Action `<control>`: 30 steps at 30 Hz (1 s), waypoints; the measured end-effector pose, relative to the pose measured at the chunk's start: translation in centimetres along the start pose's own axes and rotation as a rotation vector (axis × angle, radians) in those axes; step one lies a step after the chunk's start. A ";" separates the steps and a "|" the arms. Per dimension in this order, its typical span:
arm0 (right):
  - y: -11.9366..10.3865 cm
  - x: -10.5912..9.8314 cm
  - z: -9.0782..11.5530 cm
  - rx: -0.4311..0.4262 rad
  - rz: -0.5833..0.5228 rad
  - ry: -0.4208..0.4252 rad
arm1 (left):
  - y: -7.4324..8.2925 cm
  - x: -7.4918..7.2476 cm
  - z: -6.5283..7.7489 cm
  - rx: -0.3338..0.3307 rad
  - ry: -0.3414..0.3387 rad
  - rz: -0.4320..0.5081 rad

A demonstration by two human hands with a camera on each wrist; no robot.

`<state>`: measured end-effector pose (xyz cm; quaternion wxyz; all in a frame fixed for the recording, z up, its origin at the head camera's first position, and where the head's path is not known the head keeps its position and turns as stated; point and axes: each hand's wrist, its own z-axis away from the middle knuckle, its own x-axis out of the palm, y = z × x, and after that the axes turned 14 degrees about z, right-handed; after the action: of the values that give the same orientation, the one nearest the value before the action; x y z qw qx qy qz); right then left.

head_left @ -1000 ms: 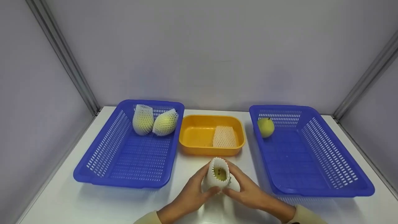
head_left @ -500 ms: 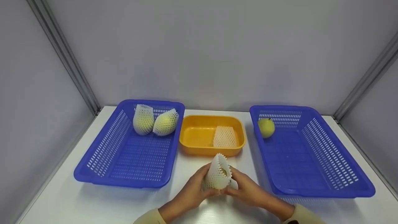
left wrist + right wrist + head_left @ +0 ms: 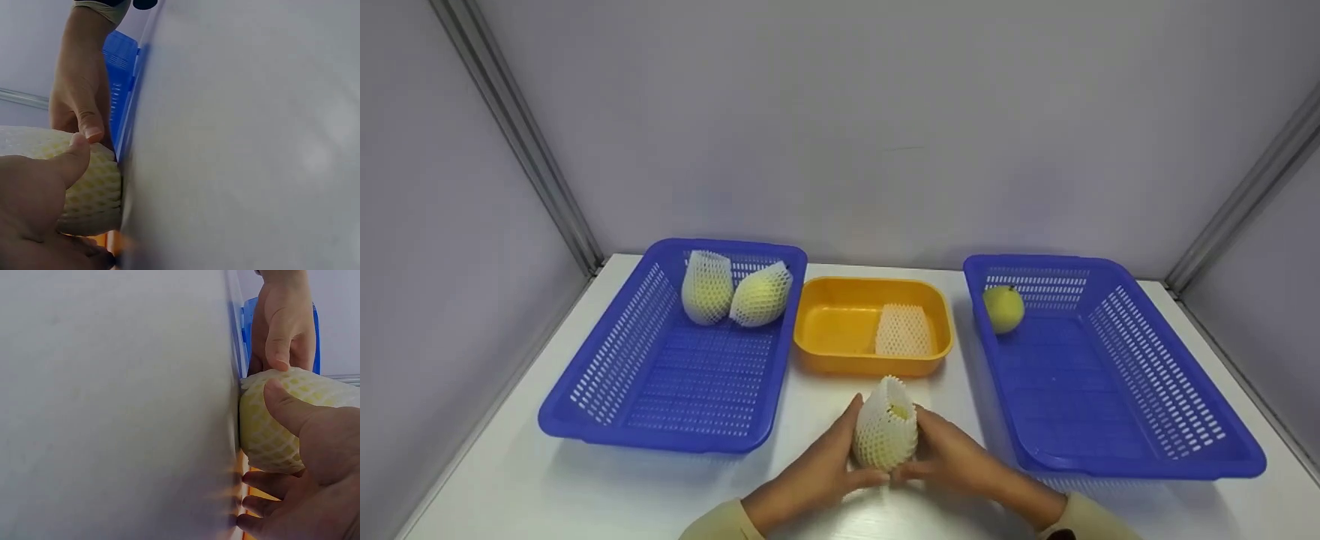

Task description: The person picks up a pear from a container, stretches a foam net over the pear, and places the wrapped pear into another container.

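A yellow-green pear in a white foam net sleeve (image 3: 885,439) stands upright on the white table in the head view, the sleeve's gaping end at the top. My left hand (image 3: 826,461) holds it from the left, thumb in front and fingers behind. From the right side, my right hand (image 3: 956,459) holds the same pear, its thumb close to the left thumb. Both wrist views show the netted pear (image 3: 93,194) between thumbs and fingers, its base at the table surface. In the right wrist view, several right-hand fingers (image 3: 270,484) are spread past the pear.
A blue basket (image 3: 660,442) on the left holds two netted pears (image 3: 709,292). Behind my hands sits an orange tub (image 3: 832,364) with a flat foam net (image 3: 902,330) inside. The right blue basket (image 3: 1147,466) contains one bare pear (image 3: 1003,309). Walls stand behind and at both sides.
The netted pear has turned and tipped in my hands, from its gaping sleeve end facing me to standing upright with its netted side showing. Baskets and tub stay put.
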<state>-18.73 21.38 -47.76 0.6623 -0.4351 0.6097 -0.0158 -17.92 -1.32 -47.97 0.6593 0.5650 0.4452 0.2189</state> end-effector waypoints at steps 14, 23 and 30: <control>-1.3 -1.1 -0.4 -0.047 -0.058 0.011 | 0.8 -0.7 -1.0 0.105 0.078 0.157; -0.6 -0.2 -0.7 -0.006 -0.104 -0.042 | -0.3 -1.1 -1.1 0.041 -0.009 0.120; 0.0 0.3 -0.6 0.054 -0.221 -0.048 | -0.2 -0.9 -1.3 0.009 0.007 0.073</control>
<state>-19.15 20.85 -47.95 0.6823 -0.4820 0.5415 -0.0949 -19.49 -1.42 -47.81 0.6468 0.5831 0.4276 0.2425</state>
